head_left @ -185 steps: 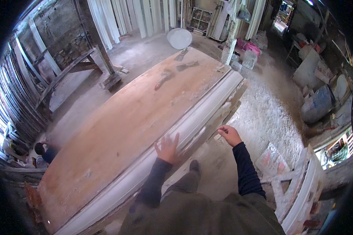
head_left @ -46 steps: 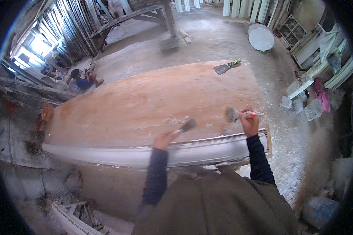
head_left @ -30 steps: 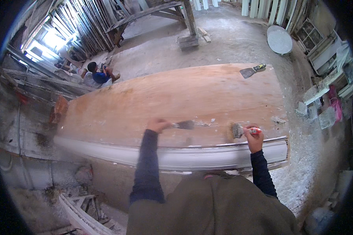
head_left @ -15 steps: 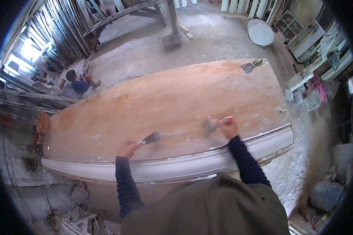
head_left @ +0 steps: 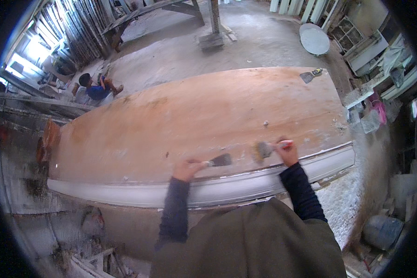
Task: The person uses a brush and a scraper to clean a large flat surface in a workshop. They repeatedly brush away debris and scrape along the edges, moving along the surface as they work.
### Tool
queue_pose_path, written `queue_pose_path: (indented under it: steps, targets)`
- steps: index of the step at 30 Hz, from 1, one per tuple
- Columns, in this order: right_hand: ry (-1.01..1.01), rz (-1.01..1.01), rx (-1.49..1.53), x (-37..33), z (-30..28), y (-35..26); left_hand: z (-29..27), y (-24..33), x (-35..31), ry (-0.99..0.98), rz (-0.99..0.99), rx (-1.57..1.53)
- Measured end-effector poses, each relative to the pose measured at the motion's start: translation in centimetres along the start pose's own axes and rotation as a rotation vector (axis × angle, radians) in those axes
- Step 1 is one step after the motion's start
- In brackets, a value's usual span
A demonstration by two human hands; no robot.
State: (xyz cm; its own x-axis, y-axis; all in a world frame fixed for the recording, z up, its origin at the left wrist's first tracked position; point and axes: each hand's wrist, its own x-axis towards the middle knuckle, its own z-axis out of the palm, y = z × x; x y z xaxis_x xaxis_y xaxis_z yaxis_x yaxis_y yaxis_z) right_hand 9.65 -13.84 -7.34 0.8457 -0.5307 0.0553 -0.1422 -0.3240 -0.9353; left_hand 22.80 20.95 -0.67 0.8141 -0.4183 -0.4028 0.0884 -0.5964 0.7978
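My left hand (head_left: pixel 186 169) is closed round the handle of a putty knife (head_left: pixel 220 160), its dark blade pointing right over the worktop. In my right hand (head_left: pixel 288 151) is a paintbrush (head_left: pixel 264 150) with a red handle, its pale bristles turned left toward the putty knife's blade. The two tools are apart, and motion smears the brush. Beneath them lies a long brown worktop (head_left: pixel 180 111) with whitish smears. Along its near edge runs a white moulded strip (head_left: pixel 139 193). Another putty knife (head_left: pixel 310 75) rests near the worktop's far right corner.
Past the worktop's far left edge sits a person in blue (head_left: pixel 97 90). A wooden bench (head_left: pixel 153 14) and a round white disc (head_left: pixel 314 39) stand on the floor behind. At right are a pink bag (head_left: pixel 378 110) and a bluish container (head_left: pixel 382 231). White debris (head_left: pixel 340 204) covers the floor nearby.
My left hand has moved right with the putty knife, bringing its blade closer to the brush. My right hand has shifted slightly right and nearer with the paintbrush. The view has shifted a little.
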Motion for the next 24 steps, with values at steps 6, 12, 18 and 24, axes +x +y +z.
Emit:
queue_pose_path:
  steps: [6, 12, 18, 24]
  targets:
    - [0.458, -0.192, -0.844, 1.7, -12.3, -0.1, -10.5, -4.3, -9.4, 0.380, -0.279, -0.151]
    - [-0.017, -0.304, -0.126, -1.6, 4.7, -1.8, -6.5, -7.0, -11.8, 0.509, -0.195, -0.319]
    - [-0.181, -0.195, 0.081, 0.0, 3.1, -1.7, 2.0, -0.6, -8.5, 0.305, -0.083, -0.292]
    - [0.388, -0.371, -0.293, 1.1, -15.6, -2.0, 9.2, 3.5, -5.2, 0.014, -0.049, -0.272]
